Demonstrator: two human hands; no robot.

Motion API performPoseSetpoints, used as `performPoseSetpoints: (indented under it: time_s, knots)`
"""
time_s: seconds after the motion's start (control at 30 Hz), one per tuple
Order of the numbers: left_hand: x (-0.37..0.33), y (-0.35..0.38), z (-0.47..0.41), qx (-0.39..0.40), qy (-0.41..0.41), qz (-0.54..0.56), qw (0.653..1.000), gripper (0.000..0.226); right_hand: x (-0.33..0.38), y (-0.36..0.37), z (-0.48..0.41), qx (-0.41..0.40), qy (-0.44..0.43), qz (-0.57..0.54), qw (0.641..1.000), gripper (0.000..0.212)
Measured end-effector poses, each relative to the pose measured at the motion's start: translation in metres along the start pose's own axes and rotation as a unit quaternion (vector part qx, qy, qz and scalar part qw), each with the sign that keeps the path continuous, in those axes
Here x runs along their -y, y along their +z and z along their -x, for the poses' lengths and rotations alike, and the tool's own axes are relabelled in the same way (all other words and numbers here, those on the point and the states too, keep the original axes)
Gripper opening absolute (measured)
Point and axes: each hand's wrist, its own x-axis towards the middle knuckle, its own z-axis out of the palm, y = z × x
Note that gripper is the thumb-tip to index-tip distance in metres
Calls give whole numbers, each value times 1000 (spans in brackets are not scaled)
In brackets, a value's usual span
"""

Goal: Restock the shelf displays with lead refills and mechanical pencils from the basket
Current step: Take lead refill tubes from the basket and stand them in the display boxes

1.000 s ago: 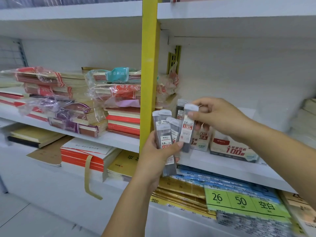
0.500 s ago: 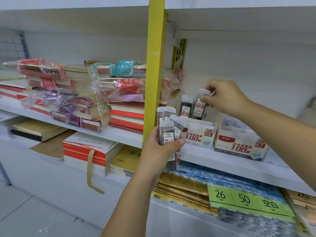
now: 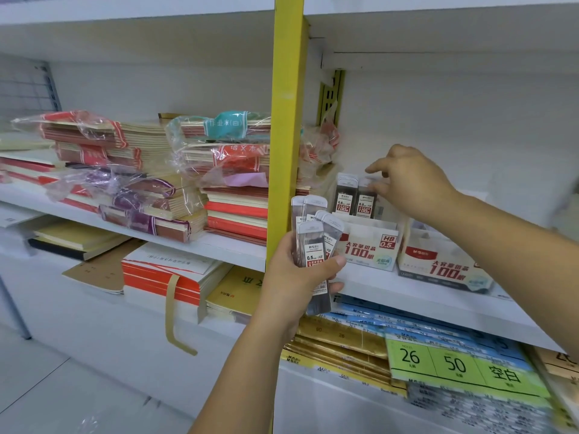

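Note:
My left hand (image 3: 300,277) grips a bundle of several lead refill packs (image 3: 313,245), dark tubes with white caps and red labels, in front of the yellow upright. On the white shelf (image 3: 391,286) stands a white and red display box marked HB 0.5 (image 3: 369,245). Two refill packs stand upright in it: one at the left (image 3: 344,197) and one beside it (image 3: 364,200). My right hand (image 3: 410,180) reaches over the box and pinches the top of the right-hand pack, its index finger lifted. No mechanical pencils or basket are in view.
A second refill display box (image 3: 445,264) stands right of the first. A yellow upright (image 3: 286,120) divides the shelving. Stacks of wrapped notebooks (image 3: 219,158) fill the shelf to the left. Paper packs with a green label (image 3: 454,364) lie on the shelf below.
My right hand carried one refill pack from the bundle to the HB 0.5 box and set it upright beside the pack standing there. My left hand stayed in place with the bundle.

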Motion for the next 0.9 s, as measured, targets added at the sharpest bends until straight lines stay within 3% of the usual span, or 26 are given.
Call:
performPoseSetpoints:
  time_s: [0.07,0.13,0.27,0.33,0.63,0.77,0.9]
  knots:
    - [-1,0,1,9,2,1,1000,47,6,-11,18,-27,2,-99,995,21]
    - [-2,1,3,22,7,-6,1000,46,16,-25,43,-2,18,-241,970,9]
    - [-5,7,9,52,15,-29,998,55,40,-36,82,112,23,-400,909,41]
    - [-5,11,13,71,16,-33,997,57,46,-28,87,152,55,-439,884,49]
    - [-4,12,21,138,-26,32,990,47,28,-15,95,143,121,-595,782,26]
    - [-3,10,19,131,-27,50,990,49,27,-11,91,102,146,-592,786,19]
    - [-5,9,17,91,-22,44,995,35,10,-23,78,40,187,-583,789,18]
